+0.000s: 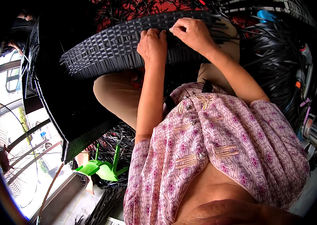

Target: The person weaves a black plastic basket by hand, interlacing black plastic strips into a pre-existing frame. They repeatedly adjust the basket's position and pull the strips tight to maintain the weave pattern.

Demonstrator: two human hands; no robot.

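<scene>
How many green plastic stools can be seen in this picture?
1. The green stool lies tipped over on the floor at lower left, below the black woven panel. Others may be hidden behind the loose black strips.

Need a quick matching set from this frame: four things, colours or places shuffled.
1. woven panel
2. stool
3. fan
4. left hand

a. bright green, low by the floor
b. far left, wire grille
c. dark, across the lap
d. pressed flat on the weave, beside the right hand

Pairs: 1-c, 2-a, 3-b, 4-d
</scene>
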